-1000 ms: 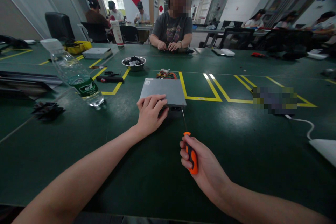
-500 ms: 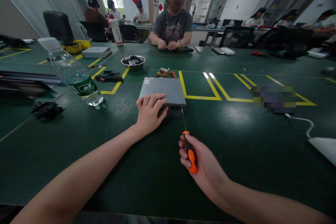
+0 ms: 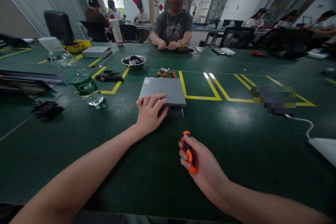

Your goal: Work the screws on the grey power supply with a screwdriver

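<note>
A grey metal computer power supply (image 3: 164, 87) lies flat on the green table. My left hand (image 3: 151, 110) grips its near left edge, fingers on the top and thumb against the front side. In my right hand (image 3: 198, 154) is a screwdriver (image 3: 191, 154) with an orange and black handle, its fingers wrapped round it. The screwdriver's shaft points away from me, and its tip meets the lower right of the unit's near side; the screw there is too small to make out. Behind the unit a bundle of coloured cables (image 3: 166, 74) comes out.
A water bottle (image 3: 84, 85) stands tilted-looking at the left, near a black finned part (image 3: 47, 110). Farther back are a metal bowl (image 3: 133, 63) with small parts and a black tool (image 3: 109, 78). A white cable (image 3: 304, 120) lies right. Across the table sits a person (image 3: 172, 28).
The screwdriver's handle has turned slightly in my right hand, showing more black on its side. My left hand and the power supply stay where they were.
</note>
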Demonstrator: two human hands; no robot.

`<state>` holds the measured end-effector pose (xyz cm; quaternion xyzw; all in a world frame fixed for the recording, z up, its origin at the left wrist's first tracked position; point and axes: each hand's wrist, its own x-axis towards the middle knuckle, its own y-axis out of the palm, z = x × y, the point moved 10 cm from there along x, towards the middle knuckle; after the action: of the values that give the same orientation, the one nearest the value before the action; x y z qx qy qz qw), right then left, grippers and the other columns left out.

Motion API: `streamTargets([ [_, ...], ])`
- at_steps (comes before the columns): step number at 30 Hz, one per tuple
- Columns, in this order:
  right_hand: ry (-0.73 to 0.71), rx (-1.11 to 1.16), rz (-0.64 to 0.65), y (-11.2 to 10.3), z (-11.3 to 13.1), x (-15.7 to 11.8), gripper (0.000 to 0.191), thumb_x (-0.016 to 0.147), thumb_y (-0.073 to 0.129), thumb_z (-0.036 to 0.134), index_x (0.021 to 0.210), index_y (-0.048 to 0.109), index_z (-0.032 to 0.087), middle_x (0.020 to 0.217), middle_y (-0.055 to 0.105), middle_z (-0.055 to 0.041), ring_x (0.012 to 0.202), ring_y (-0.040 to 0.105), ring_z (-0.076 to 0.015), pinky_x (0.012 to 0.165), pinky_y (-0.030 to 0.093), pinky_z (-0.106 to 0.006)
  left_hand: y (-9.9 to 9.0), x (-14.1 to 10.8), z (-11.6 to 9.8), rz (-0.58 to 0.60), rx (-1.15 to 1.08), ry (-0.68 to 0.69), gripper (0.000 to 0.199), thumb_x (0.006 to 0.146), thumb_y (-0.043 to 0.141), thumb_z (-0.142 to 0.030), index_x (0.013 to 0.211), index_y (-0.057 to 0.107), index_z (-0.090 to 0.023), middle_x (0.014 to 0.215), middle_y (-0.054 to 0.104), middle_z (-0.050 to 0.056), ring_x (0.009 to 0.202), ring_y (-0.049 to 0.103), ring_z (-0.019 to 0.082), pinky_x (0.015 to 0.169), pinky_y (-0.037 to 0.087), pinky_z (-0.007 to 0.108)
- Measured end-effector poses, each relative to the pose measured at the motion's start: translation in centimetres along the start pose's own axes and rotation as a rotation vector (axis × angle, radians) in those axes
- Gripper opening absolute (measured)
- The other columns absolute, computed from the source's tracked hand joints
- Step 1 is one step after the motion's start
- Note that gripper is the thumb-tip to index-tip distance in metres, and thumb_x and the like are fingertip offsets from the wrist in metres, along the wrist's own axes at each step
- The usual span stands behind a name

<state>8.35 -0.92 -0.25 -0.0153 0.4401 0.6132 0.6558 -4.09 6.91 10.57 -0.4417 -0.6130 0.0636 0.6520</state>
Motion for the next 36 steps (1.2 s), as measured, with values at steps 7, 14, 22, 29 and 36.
streamTargets([
  [7,0.054,0.001,0.019,0.25,-0.25,-0.14,0.027,0.086,0.046,0.035,0.077,0.060,0.014,0.064,0.049,-0.0005,0.050,0.042,-0.0062,0.043,0.033,-0.017,0.07,-0.03,0.04,0.009,-0.003,0.002,0.019,0.083,0.053,-0.026,0.101,0.050,-0.026,0.117,0.058,0.002,0.108,0.050,0.022,0.086,0.026,0.042],
  [14,-0.023,0.010,0.002,0.00,0.22,0.07,0.014,0.077,0.060,0.030,0.073,0.057,0.017,0.069,0.050,0.0002,0.049,0.040,-0.0053,0.037,0.026,-0.015,0.10,-0.06,0.06,0.005,0.000,0.002,0.019,0.082,0.053,-0.026,0.101,0.050,-0.026,0.116,0.059,0.003,0.107,0.050,0.022,0.086,0.025,0.042],
  [22,0.053,0.005,0.006,0.07,-0.22,0.07,0.029,0.086,0.045,0.036,0.078,0.061,0.014,0.064,0.047,-0.0003,0.050,0.040,-0.0062,0.040,0.030,-0.016,-0.01,-0.02,-0.01,0.008,0.007,0.001,0.018,0.083,0.053,-0.026,0.100,0.050,-0.026,0.116,0.059,0.003,0.107,0.050,0.022,0.085,0.026,0.042],
  [29,-0.034,0.018,0.010,0.11,0.58,-0.23,0.013,0.079,0.058,0.026,0.072,0.056,0.016,0.071,0.050,0.0002,0.053,0.042,-0.0057,0.039,0.028,-0.015,0.01,0.02,-0.04,0.006,0.009,0.005,0.017,0.083,0.053,-0.026,0.100,0.050,-0.026,0.117,0.059,0.003,0.107,0.050,0.022,0.085,0.026,0.042],
  [36,0.049,-0.001,-0.010,0.00,-0.24,0.08,0.028,0.087,0.044,0.034,0.085,0.061,0.013,0.067,0.048,-0.0002,0.052,0.043,-0.0065,0.043,0.034,-0.017,-0.03,-0.01,-0.13,0.003,0.023,0.007,0.017,0.083,0.052,-0.026,0.100,0.050,-0.025,0.116,0.059,0.002,0.107,0.050,0.021,0.085,0.027,0.042],
])
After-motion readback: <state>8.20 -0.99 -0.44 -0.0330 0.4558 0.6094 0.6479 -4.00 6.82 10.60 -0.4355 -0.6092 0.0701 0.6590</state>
